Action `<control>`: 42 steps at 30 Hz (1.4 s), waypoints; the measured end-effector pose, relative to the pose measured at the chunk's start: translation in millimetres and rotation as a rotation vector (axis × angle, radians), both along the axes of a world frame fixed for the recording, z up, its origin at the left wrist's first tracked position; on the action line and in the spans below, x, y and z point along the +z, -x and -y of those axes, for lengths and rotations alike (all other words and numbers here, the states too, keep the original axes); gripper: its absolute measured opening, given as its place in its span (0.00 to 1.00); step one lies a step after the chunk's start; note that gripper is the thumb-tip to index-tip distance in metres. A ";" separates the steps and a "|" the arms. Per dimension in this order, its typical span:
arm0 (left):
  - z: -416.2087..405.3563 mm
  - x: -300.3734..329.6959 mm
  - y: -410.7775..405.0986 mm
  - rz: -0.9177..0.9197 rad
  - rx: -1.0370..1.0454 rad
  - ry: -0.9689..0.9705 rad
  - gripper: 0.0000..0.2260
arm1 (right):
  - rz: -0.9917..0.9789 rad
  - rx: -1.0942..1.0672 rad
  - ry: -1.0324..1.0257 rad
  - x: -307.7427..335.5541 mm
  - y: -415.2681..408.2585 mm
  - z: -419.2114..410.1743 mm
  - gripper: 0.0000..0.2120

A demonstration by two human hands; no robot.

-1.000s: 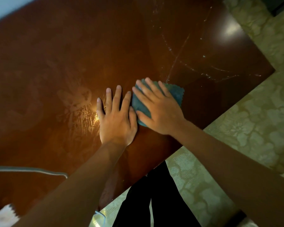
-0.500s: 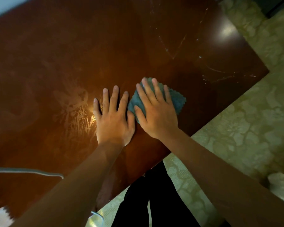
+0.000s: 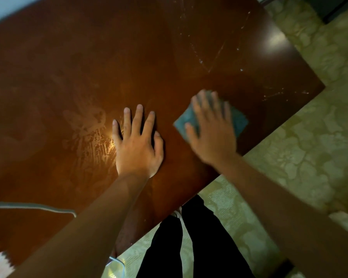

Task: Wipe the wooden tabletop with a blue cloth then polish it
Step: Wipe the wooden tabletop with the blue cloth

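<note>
Blue cloth (image 3: 239, 119) pinned flat to the wooden bench (image 3: 88, 57) under the right hand (image 3: 211, 133), fingers straight and spread, blurred, near the bench's front edge. Left hand (image 3: 137, 145) just beside, apart from the cloth, palm down with fingers straight on bare wood. Smeared streaks (image 3: 86, 135) left of that hand.

the left hand (image 3: 138, 149) lies flat on the bench (image 3: 68, 67), near its front edge. to its right, apart from it, the right hand (image 3: 211, 133) lies on the cloth (image 3: 239, 119), which lies on the bench by the same edge. a cable (image 3: 34, 206) crosses the bench at far left. the floor (image 3: 319, 147) lies to the right, with the person's legs (image 3: 199, 247) standing on it before the bench.
</note>
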State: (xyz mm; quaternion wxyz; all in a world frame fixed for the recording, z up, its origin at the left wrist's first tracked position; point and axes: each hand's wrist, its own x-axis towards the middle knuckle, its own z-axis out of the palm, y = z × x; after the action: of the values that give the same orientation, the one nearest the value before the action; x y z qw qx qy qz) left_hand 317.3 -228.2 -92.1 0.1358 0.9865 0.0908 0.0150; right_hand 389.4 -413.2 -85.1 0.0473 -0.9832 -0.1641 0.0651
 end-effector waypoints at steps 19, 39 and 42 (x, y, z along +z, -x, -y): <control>64.6 18.7 -35.6 -0.012 -0.027 0.071 0.22 | 0.059 0.217 -0.109 -10.9 37.8 59.1 0.33; 134.0 -3.1 -65.8 -0.079 0.051 -0.057 0.24 | 0.025 0.265 -0.139 -12.2 -2.8 109.8 0.32; 134.0 -3.4 -65.5 -0.063 0.054 -0.047 0.24 | 0.054 0.218 -0.093 -12.2 -50.5 156.9 0.32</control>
State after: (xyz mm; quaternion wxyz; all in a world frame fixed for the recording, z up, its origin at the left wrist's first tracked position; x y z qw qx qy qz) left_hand 382.8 -362.2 -95.5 0.1092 0.9866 0.1211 -0.0101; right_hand 439.9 -570.1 -97.3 0.0809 -0.9577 -0.2740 0.0358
